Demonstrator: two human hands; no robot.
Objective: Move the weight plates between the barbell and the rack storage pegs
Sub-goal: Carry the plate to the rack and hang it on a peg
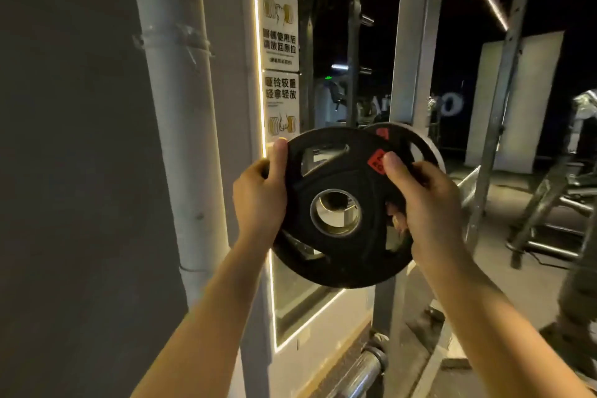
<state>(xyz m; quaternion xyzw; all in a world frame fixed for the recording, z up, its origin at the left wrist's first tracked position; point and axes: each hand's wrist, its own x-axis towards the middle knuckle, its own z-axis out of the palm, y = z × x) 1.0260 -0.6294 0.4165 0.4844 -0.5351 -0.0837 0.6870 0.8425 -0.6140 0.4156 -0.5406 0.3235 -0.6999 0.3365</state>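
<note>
The left hand (260, 191) gripped the left rim of the round black rubber weight plate with a steel-ringed centre hole (339, 249), thumb on its face; the right hand (426, 200) clamped the opposite rim. Held upright at chest height, its hole faced forward, likely for lining up. Just behind, a second black plate (410, 142) sat beside the grey steel rack upright (416, 52).

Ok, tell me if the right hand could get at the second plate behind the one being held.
Probably not as things stand: the right hand is gripping the front plate, as is the left hand. The second plate sits close behind, with nothing between, so freeing that hand should do it.
</note>
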